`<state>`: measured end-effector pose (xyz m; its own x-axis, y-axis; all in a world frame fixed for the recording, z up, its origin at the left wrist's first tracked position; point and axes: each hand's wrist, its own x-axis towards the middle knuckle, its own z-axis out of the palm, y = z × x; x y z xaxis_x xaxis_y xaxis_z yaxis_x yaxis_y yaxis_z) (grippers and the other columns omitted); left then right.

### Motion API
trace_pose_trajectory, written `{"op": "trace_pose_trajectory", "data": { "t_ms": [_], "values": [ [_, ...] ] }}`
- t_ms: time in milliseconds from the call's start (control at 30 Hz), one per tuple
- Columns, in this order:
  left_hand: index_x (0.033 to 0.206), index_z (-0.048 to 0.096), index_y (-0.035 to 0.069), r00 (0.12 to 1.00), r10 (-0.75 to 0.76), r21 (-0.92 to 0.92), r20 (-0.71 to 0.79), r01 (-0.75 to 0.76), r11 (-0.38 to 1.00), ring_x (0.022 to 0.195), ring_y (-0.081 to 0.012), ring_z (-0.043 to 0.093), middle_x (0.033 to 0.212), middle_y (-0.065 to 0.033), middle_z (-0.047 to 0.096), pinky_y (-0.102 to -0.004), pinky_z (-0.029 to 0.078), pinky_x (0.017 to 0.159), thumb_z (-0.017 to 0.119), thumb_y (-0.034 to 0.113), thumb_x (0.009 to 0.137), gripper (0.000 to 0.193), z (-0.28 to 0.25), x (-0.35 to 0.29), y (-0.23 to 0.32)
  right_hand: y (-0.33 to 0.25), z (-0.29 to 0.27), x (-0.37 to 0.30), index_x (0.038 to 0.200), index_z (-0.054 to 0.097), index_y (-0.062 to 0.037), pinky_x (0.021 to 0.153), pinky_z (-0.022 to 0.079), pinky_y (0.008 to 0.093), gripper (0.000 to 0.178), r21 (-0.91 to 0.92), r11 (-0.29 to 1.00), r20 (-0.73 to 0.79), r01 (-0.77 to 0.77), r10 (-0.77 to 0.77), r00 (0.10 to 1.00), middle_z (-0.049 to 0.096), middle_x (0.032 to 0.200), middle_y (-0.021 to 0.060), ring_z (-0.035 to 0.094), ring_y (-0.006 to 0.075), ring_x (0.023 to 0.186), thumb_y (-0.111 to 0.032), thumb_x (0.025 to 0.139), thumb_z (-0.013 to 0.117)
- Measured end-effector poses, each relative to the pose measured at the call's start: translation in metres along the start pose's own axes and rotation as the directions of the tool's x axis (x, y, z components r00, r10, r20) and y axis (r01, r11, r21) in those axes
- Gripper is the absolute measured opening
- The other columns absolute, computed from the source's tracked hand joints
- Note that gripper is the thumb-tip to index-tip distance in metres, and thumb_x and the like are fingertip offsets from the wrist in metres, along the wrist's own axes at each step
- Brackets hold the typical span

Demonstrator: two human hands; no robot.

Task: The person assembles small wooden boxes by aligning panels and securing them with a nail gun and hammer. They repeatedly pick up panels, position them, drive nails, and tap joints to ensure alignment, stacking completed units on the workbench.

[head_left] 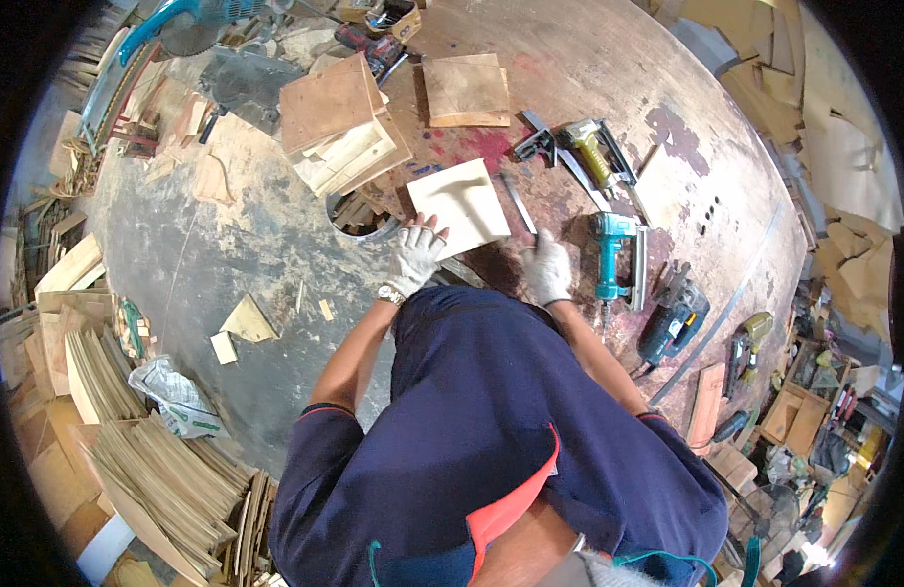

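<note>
A pale square wooden board (pixel 459 203) lies at a slant in front of me on the worktable. My left hand (pixel 416 256), in a white glove with bare fingertips, grips its near left edge. Just right of the board, my gloved right hand (pixel 547 269) is closed around one end of a narrow, flat metal strip (pixel 518 203). The strip points away from me, and I cannot tell its exact kind. A dark shadow falls across the board's top face.
Stacked square boards (pixel 330 108) and another small pile (pixel 466 90) stand beyond. A teal pneumatic stapler (pixel 613 256), a yellow-green nail gun (pixel 594 157) and a dark power tool (pixel 673 318) lie right. A round opening (pixel 362 213) holds scraps. Thin wood sheets (pixel 163 484) are stacked lower left.
</note>
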<state>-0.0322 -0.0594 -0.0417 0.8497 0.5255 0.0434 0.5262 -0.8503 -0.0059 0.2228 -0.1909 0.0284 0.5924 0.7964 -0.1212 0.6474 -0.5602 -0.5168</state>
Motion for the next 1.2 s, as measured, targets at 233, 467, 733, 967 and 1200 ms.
{"op": "trace_pose_trajectory", "data": {
  "t_ms": [233, 467, 733, 967, 1200],
  "values": [
    [0.123, 0.062, 0.009, 0.838, -0.323, -0.354, -0.44, 0.168, 0.92, 0.105, -0.0356, 0.066, 0.113, -0.0143, 0.068, -0.0474, 0.051, 0.092, 0.07, 0.037, 0.089, 0.044, -0.06, 0.015, -0.021, 0.059, -0.02, -0.02, 0.106, 0.061, -0.0065, 0.059, 0.049, 0.0519, 0.028, 0.187, 0.982, -0.071, 0.005, 0.008, 0.997, 0.068, 0.073, 0.0222, 0.066, 0.0439, 0.067, -0.033, 0.097, 0.063],
    [0.11, 0.063, -0.006, 0.313, -0.894, -0.934, -0.32, 0.056, 0.353, 0.082, -0.0182, 0.059, 0.089, -0.0066, 0.067, -0.0371, 0.05, 0.076, 0.053, 0.048, 0.105, 0.055, -0.131, 0.077, -0.122, 0.088, 0.007, -0.025, 0.092, 0.06, -0.0057, 0.061, 0.049, 0.0542, 0.028, -0.016, 1.0, -0.046, -0.026, 0.025, 0.999, 0.065, 0.07, 0.0228, 0.065, 0.0462, 0.069, -0.033, 0.094, 0.066],
    [0.133, 0.061, 0.006, 0.208, -0.94, -0.45, -0.271, 0.836, 0.315, 0.107, -0.0443, 0.065, 0.126, -0.0298, 0.063, -0.0542, 0.054, 0.086, 0.064, 0.055, 0.093, 0.063, -0.161, 0.091, -0.205, 0.085, 0.0, -0.025, 0.089, 0.058, -0.0062, 0.063, 0.049, 0.0552, 0.032, -0.03, 0.994, 0.003, -0.102, 0.102, 0.995, 0.065, 0.071, 0.0227, 0.065, 0.0464, 0.071, -0.036, 0.092, 0.068],
    [0.151, 0.046, 0.008, 0.33, -0.734, 0.01, -0.593, 0.915, 0.403, 0.145, -0.042, 0.037, 0.156, -0.028, 0.038, -0.0558, 0.036, 0.113, 0.054, 0.065, 0.094, 0.081, -0.123, 0.097, -0.192, 0.086, -0.001, -0.025, 0.093, 0.062, -0.0067, 0.068, 0.052, 0.0542, 0.031, 0.068, 0.979, -0.024, -0.194, 0.196, 0.98, 0.069, 0.079, 0.0229, 0.067, 0.0449, 0.078, -0.037, 0.091, 0.069],
    [0.137, 0.057, -0.001, 0.746, -0.288, -0.267, -0.601, 0.153, 0.952, 0.129, -0.0387, 0.055, 0.137, -0.0231, 0.06, -0.0471, 0.042, 0.109, 0.068, 0.046, 0.093, 0.066, -0.089, 0.228, -0.12, 0.078, -0.018, -0.016, 0.11, 0.067, -0.0096, 0.075, 0.053, 0.0511, 0.032, 0.308, 0.865, -0.135, -0.397, 0.453, 0.881, 0.07, 0.091, 0.0244, 0.069, 0.0436, 0.088, -0.032, 0.087, 0.071]
  ]
}}
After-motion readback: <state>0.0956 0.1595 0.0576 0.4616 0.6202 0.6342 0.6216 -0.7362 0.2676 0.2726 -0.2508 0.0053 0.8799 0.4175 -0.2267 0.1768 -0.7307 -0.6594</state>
